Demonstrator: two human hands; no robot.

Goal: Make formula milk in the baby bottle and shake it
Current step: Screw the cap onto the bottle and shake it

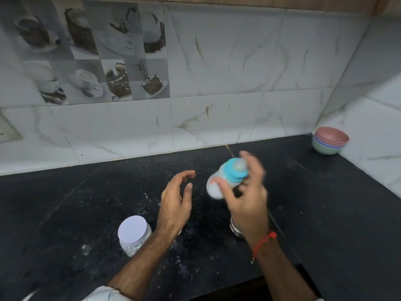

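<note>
A baby bottle (225,177) with a blue collar, a clear teat and white milk inside is held tilted above the black counter, its teat pointing up and to the right. It looks blurred. My right hand (245,196) is wrapped around the bottle. My left hand (175,203) hovers just left of the bottle, fingers apart and curled, holding nothing. A clear jar (133,235) with a white lid and white powder inside stands on the counter near my left forearm.
A steel vessel (235,228) sits on the counter, mostly hidden under my right wrist. A stack of coloured bowls (329,143) stands in the back right corner. White powder is scattered on the black counter (86,203). Tiled walls close the back and right.
</note>
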